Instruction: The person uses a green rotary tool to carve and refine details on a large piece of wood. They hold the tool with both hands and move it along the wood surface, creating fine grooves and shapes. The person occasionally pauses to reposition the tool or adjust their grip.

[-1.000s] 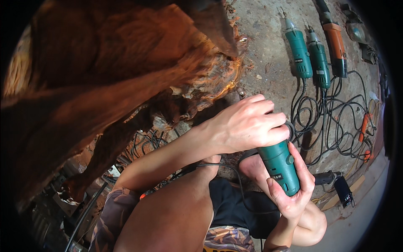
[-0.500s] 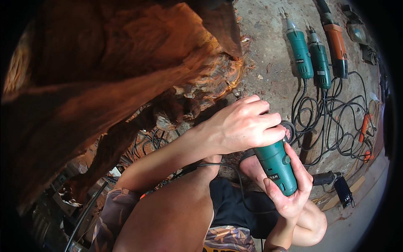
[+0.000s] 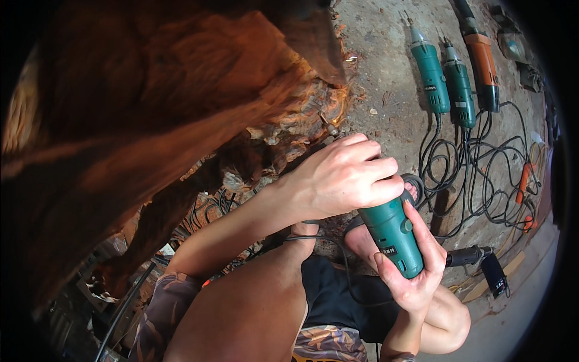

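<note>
Both my hands hold a green die grinder (image 3: 391, 234). My left hand (image 3: 347, 175) is wrapped over its front end, which the fingers mostly cover. My right hand (image 3: 419, 271) cups the rear of the body from below, thumb on one side and fingers along the other. The metal collet and bit (image 3: 331, 128) stick out past my left knuckles. They point at the rough, lighter edge of a large reddish-brown carved wood piece (image 3: 199, 114). The tip is at that edge, but whether it touches the wood I cannot tell.
On the concrete floor to the right lie two more green die grinders (image 3: 432, 81) (image 3: 461, 96) and an orange one (image 3: 480, 57). Black cords (image 3: 449, 163) coil beneath them. A phone (image 3: 494, 274) lies at lower right beside a dark tool (image 3: 464, 256). My bare legs (image 3: 241, 301) are below.
The die grinder and both hands have shifted slightly up and left, with the bit following along the wood's edge. Both grips stay the same.
</note>
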